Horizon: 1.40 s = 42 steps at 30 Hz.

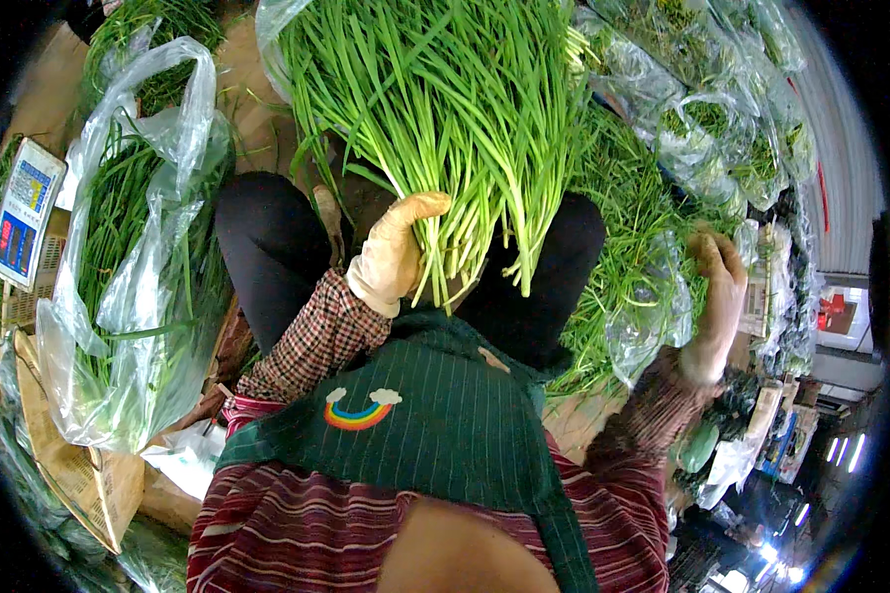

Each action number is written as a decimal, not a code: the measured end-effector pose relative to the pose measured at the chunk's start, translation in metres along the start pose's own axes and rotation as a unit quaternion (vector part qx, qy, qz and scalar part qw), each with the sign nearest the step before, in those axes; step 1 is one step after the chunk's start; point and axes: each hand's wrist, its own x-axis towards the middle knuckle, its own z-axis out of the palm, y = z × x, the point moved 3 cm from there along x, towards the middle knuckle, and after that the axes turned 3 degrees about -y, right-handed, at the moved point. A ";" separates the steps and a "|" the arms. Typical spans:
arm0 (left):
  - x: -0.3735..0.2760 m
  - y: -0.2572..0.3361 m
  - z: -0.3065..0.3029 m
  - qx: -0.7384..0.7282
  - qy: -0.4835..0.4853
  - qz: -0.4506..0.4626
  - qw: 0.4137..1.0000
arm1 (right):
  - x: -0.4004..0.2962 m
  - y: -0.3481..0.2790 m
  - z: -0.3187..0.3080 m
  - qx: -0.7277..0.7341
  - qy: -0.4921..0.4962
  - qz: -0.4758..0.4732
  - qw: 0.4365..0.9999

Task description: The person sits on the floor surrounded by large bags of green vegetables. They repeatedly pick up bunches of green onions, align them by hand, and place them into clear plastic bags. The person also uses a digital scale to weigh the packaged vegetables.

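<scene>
My left hand [400,248], in a pale glove, grips the stem ends of a large bunch of long green leafy stalks [445,133], perhaps garlic chives. The bunch lies over my lap, its leaves fanning away from me and its pale ends towards my apron [415,415]. My right hand [718,263] is out at the right, slightly blurred, above a heap of loose green leaves [615,222]; whether its fingers hold anything cannot be told. A crumpled clear plastic bag [649,326] lies on that heap, left of the right hand.
At the left stand a clear plastic bag [130,296] full of green stalks, a digital scale display [28,215] and a cardboard box [81,474]. A white plastic bag [193,456] lies near my left elbow. Several clear bags of greens [712,133] fill the upper right.
</scene>
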 end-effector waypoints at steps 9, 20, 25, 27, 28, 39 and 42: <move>-0.002 -0.002 -0.002 0.039 0.049 0.056 0.996 | -0.081 -0.090 0.172 -0.239 -0.187 -0.163 0.939; -0.005 -0.002 0.004 0.084 0.051 0.070 0.993 | -0.072 -0.083 0.152 -0.146 -0.180 -0.138 0.963; -0.001 -0.002 -0.005 -0.046 -0.002 0.019 0.999 | -0.071 -0.098 0.067 0.287 -0.155 -0.012 0.945; -0.005 -0.002 0.008 -0.084 -0.013 -0.010 0.996 | -0.057 -0.067 0.005 0.415 0.006 -0.130 0.900; -0.006 -0.002 0.008 -0.085 -0.016 -0.013 0.996 | -0.041 -0.043 -0.029 0.407 0.095 -0.163 0.894; -0.005 -0.005 -0.032 0.068 -0.024 0.036 0.997 | -0.006 -0.027 0.132 -0.428 0.097 -0.184 0.879; 0.000 -0.010 -0.043 0.048 -0.017 0.042 0.998 | 0.007 -0.022 0.197 -0.394 -0.055 -0.091 0.913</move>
